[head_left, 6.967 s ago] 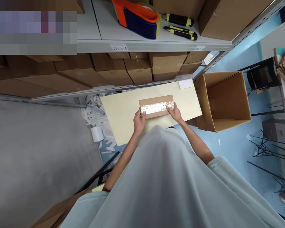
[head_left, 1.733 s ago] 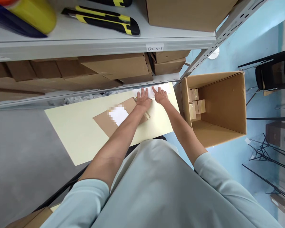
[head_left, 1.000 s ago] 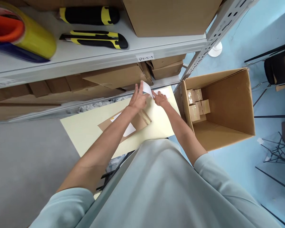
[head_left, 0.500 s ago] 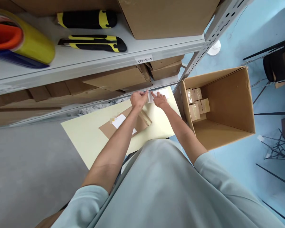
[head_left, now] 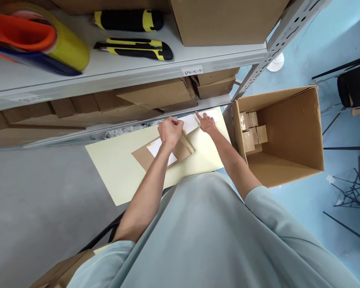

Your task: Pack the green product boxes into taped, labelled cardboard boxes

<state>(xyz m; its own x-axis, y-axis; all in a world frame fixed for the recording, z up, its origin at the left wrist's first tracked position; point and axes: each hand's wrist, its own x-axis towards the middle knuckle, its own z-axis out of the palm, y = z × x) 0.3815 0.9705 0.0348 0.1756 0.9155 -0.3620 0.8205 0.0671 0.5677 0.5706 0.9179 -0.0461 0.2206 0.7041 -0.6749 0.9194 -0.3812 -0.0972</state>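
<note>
My left hand point(head_left: 171, 132) is closed in a pinch at the left end of a white label point(head_left: 189, 123), which stretches toward my right hand. With its index finger stretched out, my right hand point(head_left: 207, 122) rests at the label's right end, over more white paper point(head_left: 213, 115). Under my left wrist lies a flat brown cardboard package point(head_left: 183, 151) bearing a white label point(head_left: 156, 149). All of this is on a pale yellow board point(head_left: 117, 168).
A tall open carton point(head_left: 288, 132) with several small taped boxes point(head_left: 254, 134) stands right of the board. Ahead is a metal shelf point(head_left: 132, 72) holding two utility knives point(head_left: 138, 49), a yellow tape roll point(head_left: 75, 52) and cartons. Chairs stand at far right.
My left hand has moved left, away from my right hand, and more of the white label shows between them. The view has shifted slightly.
</note>
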